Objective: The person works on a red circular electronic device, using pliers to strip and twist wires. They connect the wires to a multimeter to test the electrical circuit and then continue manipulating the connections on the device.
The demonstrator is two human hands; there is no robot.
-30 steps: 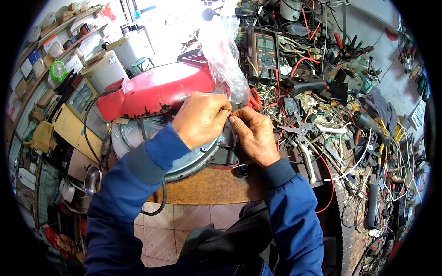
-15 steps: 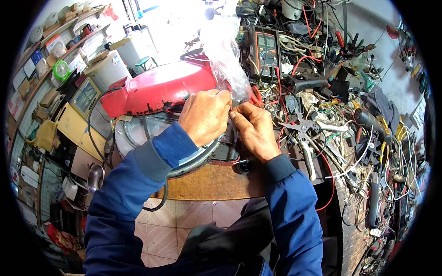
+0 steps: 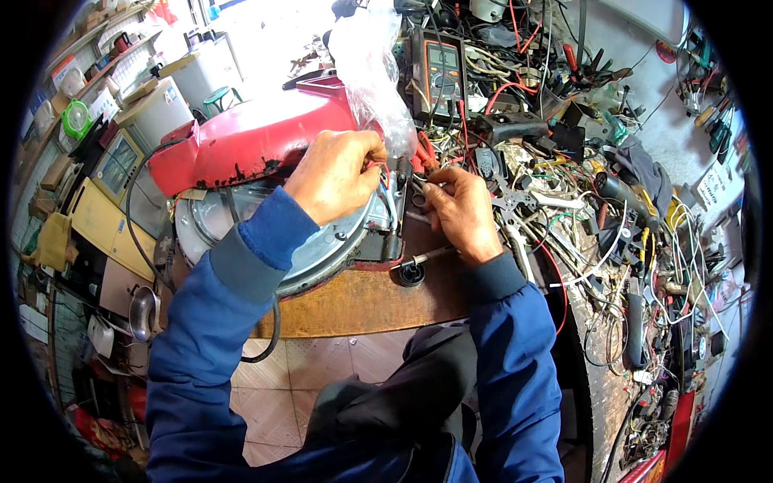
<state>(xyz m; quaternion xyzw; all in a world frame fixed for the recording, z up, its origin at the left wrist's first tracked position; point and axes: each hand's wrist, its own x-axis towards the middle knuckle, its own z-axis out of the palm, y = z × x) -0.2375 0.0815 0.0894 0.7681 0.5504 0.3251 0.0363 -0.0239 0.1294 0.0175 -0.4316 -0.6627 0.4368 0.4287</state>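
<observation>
My left hand [image 3: 336,179], fingers closed around thin wires [image 3: 383,175], is over the right part of a round grey appliance base [image 3: 310,249]. A raised red housing [image 3: 250,141] with chipped paint sits behind it. Right of the wires, my right hand [image 3: 460,213] has its thumb and index finger closed on a small metallic item, too hidden to name. Below the hands lie a black round part [image 3: 411,274] and a light rod [image 3: 435,254] on the wooden bench [image 3: 338,314]. A crumpled clear plastic bag [image 3: 370,88] hangs beside the housing.
A multimeter [image 3: 439,68] stands among tangled wires [image 3: 503,88] behind. Pliers, metal parts and cables [image 3: 612,241] crowd the right side. A black cable [image 3: 275,338] hangs over the bench edge. Cluttered shelves [image 3: 105,60] and white appliances [image 3: 193,80] are at left.
My right hand has parted from my left, moving right, exposing coloured wires and the base's right side. The whole scene has shifted up and left in view.
</observation>
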